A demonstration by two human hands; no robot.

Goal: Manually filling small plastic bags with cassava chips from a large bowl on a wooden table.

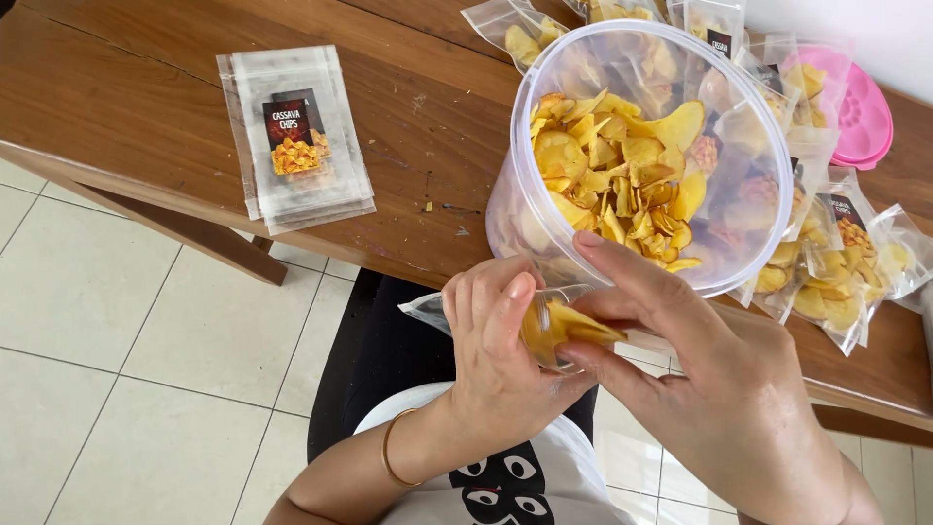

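Observation:
My left hand holds a small clear plastic pouch open just below the table edge. My right hand pinches several yellow chips at the pouch's mouth. Right above both hands stands a big clear plastic tub, tilted toward me and holding a heap of yellow chips.
A stack of empty labelled pouches lies on the brown wooden table at the left. Several filled chip pouches lie to the right of and behind the tub. A pink lid sits at the far right. Pale floor tiles are below.

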